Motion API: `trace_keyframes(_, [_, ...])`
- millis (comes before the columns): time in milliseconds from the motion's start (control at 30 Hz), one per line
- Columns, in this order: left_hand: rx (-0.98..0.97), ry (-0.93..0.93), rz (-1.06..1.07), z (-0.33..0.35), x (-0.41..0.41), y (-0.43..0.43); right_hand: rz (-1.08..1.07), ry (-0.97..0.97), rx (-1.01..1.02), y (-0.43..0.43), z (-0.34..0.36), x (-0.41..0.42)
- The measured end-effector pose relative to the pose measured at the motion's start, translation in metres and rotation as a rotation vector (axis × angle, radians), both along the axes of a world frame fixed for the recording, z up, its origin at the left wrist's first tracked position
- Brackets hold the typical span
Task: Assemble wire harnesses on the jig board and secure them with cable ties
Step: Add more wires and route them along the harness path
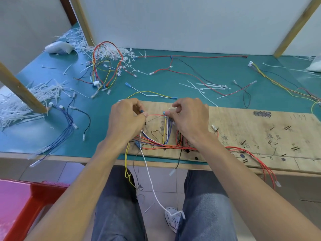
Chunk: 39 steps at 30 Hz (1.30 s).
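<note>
Red wire (156, 115) spans the short gap between both hands, so the step looks like routing, not tying. Left hand (126, 119) has its fingers curled in, thumb and forefinger pinching the wire's near end by a blue terminal. Right hand (189, 119) is curled the same way and pinches the other end, right where the upright wire bundle (167, 129) tops out under its fingertips. Whether it also grips the bundle itself is hidden by the fingers. Both hands sit over the left end of the plywood jig board (251, 129). More red, blue and yellow runs lie flat on the board below the wrists, and a white wire (149, 174) hangs off the edge toward the person's lap. No tie is visible on this bundle yet. Loose cable ties (205, 87) lie on the green mat (104, 94), beyond the right hand and well out of its grip. Likely next: seat the red wire along its marked path into the bundle, hold the bundle with one hand, and free the other to reach forward for a tie. Risk: letting go early lets the wire spring off the route.
</note>
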<state>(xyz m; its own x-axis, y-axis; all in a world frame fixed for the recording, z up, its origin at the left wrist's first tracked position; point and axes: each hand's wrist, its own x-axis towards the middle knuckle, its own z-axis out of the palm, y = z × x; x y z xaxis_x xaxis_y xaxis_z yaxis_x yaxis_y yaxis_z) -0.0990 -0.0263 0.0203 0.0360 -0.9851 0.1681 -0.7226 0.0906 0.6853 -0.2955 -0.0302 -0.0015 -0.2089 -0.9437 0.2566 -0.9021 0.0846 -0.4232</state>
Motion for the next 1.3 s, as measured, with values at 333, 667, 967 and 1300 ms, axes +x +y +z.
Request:
trace_keyframes(333, [0.2, -0.154, -0.079, 0.001, 0.009, -0.02, 0.105, 0.04, 0.008, 0.028, 0.029, 0.012])
trace_keyframes(667, [0.315, -0.164, -0.135, 0.006, 0.01, -0.029, 0.317, 0.245, 0.173, 0.131, 0.016, 0.075])
trace_keyframes(967, [0.344, -0.281, -0.218, 0.014, 0.009, -0.031, 0.258, -0.662, 0.122, 0.123, 0.022, 0.065])
trace_keyframes(1300, [0.393, -0.383, -0.278, 0.023, 0.004, -0.038, 0.278, -0.442, 0.288, 0.129, 0.02, 0.025])
